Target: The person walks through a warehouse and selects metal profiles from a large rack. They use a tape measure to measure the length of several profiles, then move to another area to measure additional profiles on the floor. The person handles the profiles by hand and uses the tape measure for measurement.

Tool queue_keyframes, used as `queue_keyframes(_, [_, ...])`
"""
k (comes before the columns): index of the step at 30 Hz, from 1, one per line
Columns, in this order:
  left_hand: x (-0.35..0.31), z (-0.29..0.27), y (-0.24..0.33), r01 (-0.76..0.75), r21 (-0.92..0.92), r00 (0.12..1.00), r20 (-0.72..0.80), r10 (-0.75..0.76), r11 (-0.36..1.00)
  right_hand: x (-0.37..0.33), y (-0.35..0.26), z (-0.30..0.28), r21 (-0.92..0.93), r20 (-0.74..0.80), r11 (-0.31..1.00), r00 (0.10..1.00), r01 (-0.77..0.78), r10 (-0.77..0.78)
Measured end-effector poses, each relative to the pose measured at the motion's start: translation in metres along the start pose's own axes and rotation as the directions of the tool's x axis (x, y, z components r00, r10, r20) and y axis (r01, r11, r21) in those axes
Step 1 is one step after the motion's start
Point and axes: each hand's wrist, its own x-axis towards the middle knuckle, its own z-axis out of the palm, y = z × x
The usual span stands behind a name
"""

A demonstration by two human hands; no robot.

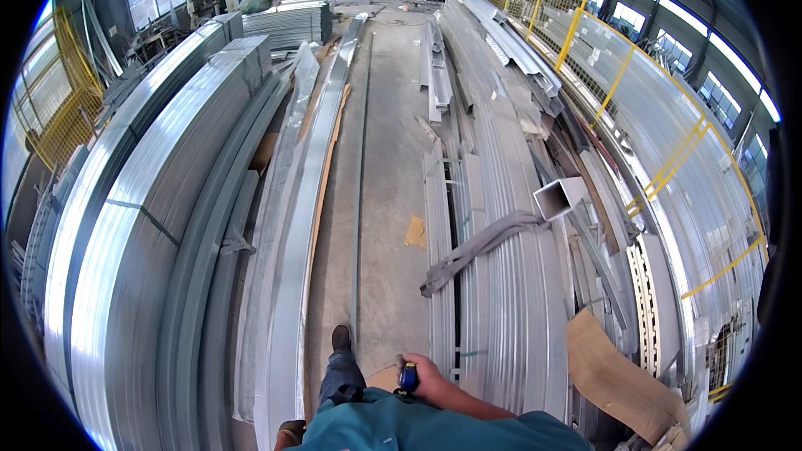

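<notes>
My right hand is closed around a tape measure with a dark blue case and a yellow patch, held low in front of my teal shirt. No blade is seen drawn out of it. At the bottom edge, what seems to be my left hand shows only in part, dark and beside the shirt; its fingers cannot be made out. A long thin metal strip lies along the concrete aisle, running past my dark shoe.
Long silver profiles are stacked at the left, some bound with dark straps. More grey profiles lie at the right under a grey cloth, near a square tube and brown cardboard. Yellow mesh fencing stands beyond.
</notes>
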Motion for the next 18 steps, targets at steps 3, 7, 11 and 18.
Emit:
queue_keyframes(3, [0.01,-0.013,0.09,-0.101,0.114,0.985,-0.131,0.115,0.988,0.052,-0.041,0.057,-0.003,-0.144,0.999,0.989,0.037,-0.037])
queue_keyframes(7, [-0.021,0.006,0.254,-0.179,0.219,0.962,-0.165,0.218,0.959,0.106,-0.115,0.112,-0.029,-0.105,0.99,0.985,0.138,-0.14])
queue_keyframes(11, [-0.113,0.084,0.444,-0.293,0.542,0.858,-0.215,0.467,0.788,0.127,-0.198,0.171,0.085,-0.086,0.984,0.986,0.153,-0.146])
queue_keyframes(18, [-0.132,0.222,0.695,-0.434,0.609,0.744,-0.173,0.645,0.664,0.24,-0.344,0.175,0.181,-0.106,0.962,0.977,0.204,-0.187])
